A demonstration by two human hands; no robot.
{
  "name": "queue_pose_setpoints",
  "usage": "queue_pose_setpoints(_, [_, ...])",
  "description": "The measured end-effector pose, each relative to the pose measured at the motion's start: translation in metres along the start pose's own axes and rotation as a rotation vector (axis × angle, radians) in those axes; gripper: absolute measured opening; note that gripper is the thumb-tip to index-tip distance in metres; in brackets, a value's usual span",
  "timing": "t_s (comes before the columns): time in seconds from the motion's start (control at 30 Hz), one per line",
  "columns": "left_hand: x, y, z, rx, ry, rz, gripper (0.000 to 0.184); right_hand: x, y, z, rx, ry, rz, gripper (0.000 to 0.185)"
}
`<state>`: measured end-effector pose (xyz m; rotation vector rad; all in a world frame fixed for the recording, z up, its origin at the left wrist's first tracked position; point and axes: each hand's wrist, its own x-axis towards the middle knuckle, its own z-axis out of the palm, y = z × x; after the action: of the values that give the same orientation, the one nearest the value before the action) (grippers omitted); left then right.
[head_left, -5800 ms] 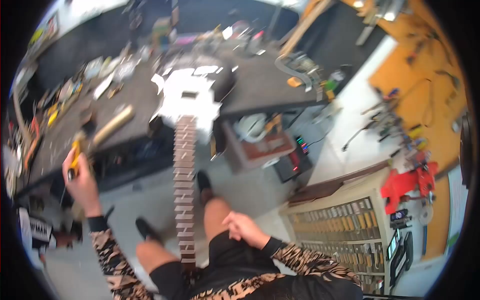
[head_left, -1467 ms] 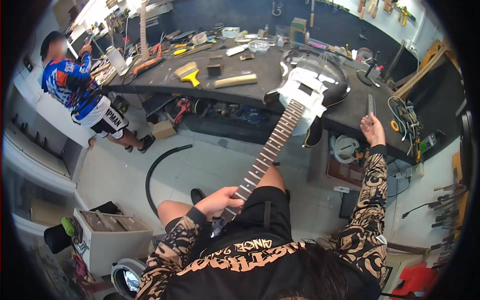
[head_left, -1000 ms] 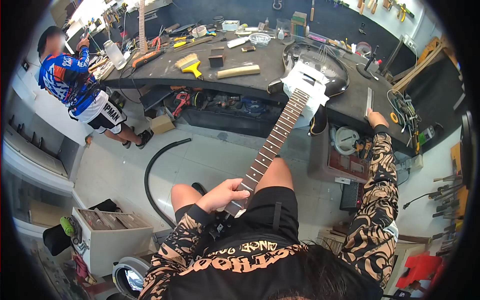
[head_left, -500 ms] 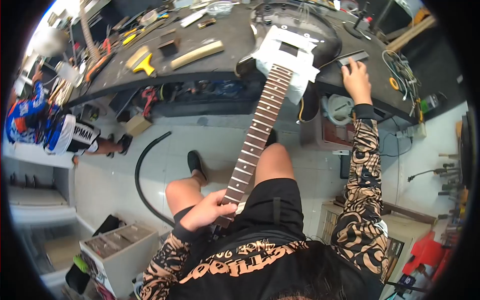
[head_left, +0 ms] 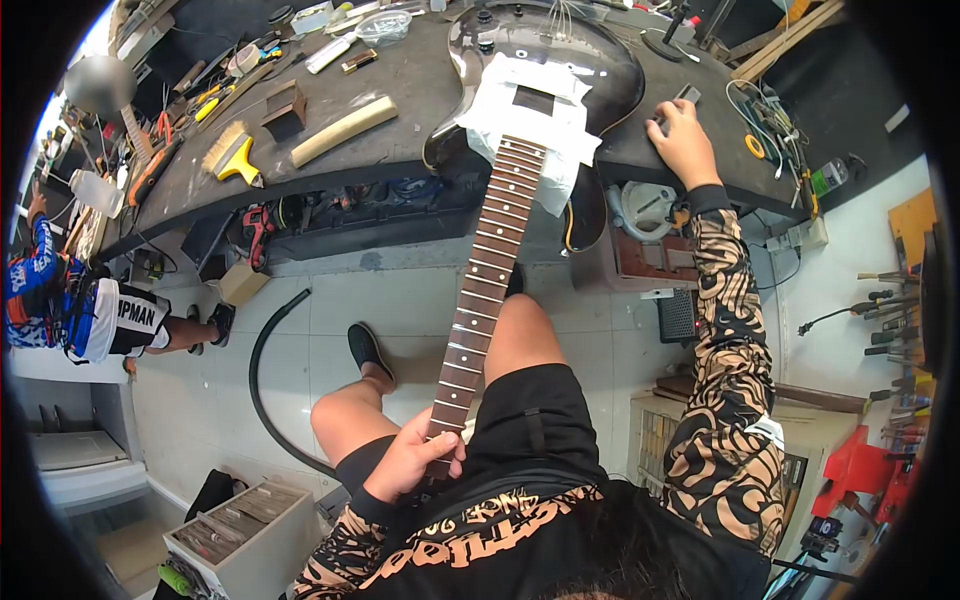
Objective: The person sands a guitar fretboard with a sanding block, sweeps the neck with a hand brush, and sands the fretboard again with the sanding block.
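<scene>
An electric guitar with a dark, glossy body (head_left: 600,70) rests on the dark workbench, its neck (head_left: 490,255) reaching down toward my lap. White masking paper (head_left: 485,110) covers the body around the end of the fretboard. My left hand (head_left: 415,460) is closed round the neck near its far end, thumb across the fretboard. On the bench to the right of the body, my right hand (head_left: 685,145) has curled fingers over a flat metal bar (head_left: 689,93); only one end of the bar shows.
On the bench lie a yellow-handled brush (head_left: 235,160), a pale wooden bar (head_left: 345,132) and a small brown block (head_left: 284,110). Coiled cables (head_left: 765,130) sit at the right end. A black hose (head_left: 262,370) curves over the floor. Another person (head_left: 90,300) stands at the left.
My right hand has come down onto the metal bar, its fingers curling from a more spread pose. My left hand stays on the neck. The whole view has shifted slightly.
</scene>
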<state>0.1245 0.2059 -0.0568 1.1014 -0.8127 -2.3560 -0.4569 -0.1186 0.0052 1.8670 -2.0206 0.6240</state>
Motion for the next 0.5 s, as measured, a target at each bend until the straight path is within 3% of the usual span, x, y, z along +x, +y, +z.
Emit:
queue_pose_setpoints(0.1, [-0.002, -0.003, 0.003, -0.012, 0.022, 0.054, 0.027, -0.026, 0.008, -0.003, 0.160, 0.177, 0.050, 0.033])
queue_pose_setpoints(0.2, [-0.001, -0.004, 0.005, -0.020, 0.021, 0.067, 0.027, -0.046, 0.019, -0.003, 0.085, 0.279, 0.204, 0.031])
queue_pose_setpoints(0.3, [0.001, -0.008, 0.002, -0.019, 0.018, 0.074, 0.026, -0.054, 0.023, -0.005, -0.097, 0.383, 0.159, 0.030])
queue_pose_setpoints(0.33, [0.001, -0.007, 0.002, -0.022, 0.015, 0.076, 0.026, -0.059, 0.023, -0.005, -0.078, 0.224, 0.356, 0.029])
queue_pose_setpoints(0.5, [0.004, -0.015, -0.001, -0.049, -0.018, 0.112, 0.025, -0.065, 0.051, 0.023, -0.038, 0.385, 0.290, 0.028])
